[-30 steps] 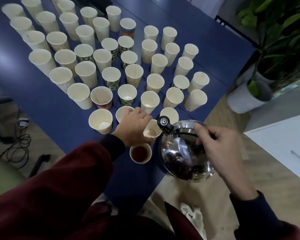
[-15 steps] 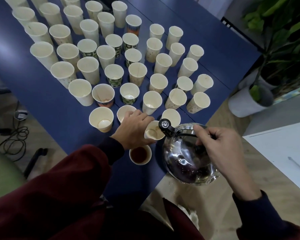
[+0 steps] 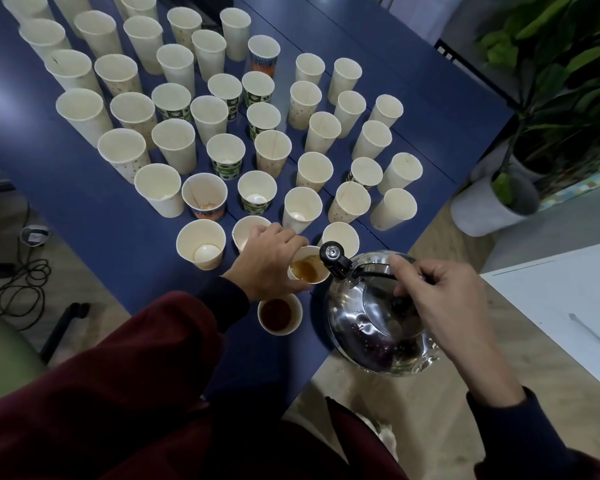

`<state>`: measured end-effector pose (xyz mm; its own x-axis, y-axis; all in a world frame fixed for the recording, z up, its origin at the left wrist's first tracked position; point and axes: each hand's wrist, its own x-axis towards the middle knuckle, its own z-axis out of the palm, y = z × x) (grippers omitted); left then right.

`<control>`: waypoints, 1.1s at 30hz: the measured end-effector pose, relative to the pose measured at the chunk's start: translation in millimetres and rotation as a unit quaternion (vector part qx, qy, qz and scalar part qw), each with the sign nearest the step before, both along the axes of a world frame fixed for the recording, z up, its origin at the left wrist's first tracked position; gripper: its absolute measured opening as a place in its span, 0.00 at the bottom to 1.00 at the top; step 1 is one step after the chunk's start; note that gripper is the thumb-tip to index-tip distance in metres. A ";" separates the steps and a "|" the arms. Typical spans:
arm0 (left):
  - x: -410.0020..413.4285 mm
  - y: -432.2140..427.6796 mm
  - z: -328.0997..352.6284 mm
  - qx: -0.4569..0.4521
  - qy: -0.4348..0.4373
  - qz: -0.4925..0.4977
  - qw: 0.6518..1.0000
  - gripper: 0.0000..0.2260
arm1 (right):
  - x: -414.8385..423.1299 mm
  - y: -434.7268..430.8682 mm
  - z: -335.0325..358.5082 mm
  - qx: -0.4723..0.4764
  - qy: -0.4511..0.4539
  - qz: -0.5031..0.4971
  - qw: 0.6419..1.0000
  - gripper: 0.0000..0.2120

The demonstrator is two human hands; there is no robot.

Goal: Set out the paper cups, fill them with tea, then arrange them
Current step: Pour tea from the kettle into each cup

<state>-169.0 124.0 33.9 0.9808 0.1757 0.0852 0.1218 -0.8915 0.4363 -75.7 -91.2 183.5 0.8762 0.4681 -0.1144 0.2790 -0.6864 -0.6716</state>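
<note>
Left grip (image 3: 269, 263): fingers curled round the side of a small paper cup (image 3: 309, 271), which it holds upright on the blue bench (image 3: 94, 216), just left of the kettle (image 3: 378, 327).

Right grip (image 3: 444, 299): fingers and thumb closed round the kettle's black handle (image 3: 371, 271). The shiny steel kettle is tipped toward the held cup at the bench's near corner.

Spout (image 3: 333, 254): black-capped, over the rim of the held cup, which holds a shallow pool of amber tea.

Second small cup (image 3: 279, 315): left of the kettle, on the near side of the held cup and just beside it. It is nearly full of dark tea.

Remaining paper cups (image 3: 174, 147): many, upright in rough rows beyond and to the left of the kettle. They are plain, speckled or green-printed. Where a bottom shows it is pale and holds no tea, as in the wide cup (image 3: 201, 245) well left of the kettle. One cup (image 3: 204, 195) further back has an orange tint at its bottom.

Surroundings: a potted plant (image 3: 492, 209) on the floor beyond and right of the kettle, a white surface (image 3: 568, 306) to its right, and black cables (image 3: 18, 285) on the floor far to its left.
</note>
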 end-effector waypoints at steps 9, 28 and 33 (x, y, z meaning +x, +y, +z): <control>-0.2 1.0 2.2 -0.003 0.015 0.002 1.000 0.27 | -3.4 -3.3 -3.6 0.055 0.003 -0.044 0.997 0.24; 42.7 -11.6 12.6 0.023 -0.063 0.044 0.997 0.33 | 24.4 -16.0 5.9 0.058 0.001 -0.100 0.993 0.23; 64.0 -23.1 14.4 0.044 0.037 0.025 0.998 0.36 | 35.9 -14.5 2.3 0.045 -0.003 -0.092 0.995 0.22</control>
<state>-105.1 100.9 48.3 0.9750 0.2201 0.0303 0.1966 -0.9182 0.3440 -39.8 -105.6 185.8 0.9484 0.3082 -0.0743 0.1584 -0.6636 -0.7311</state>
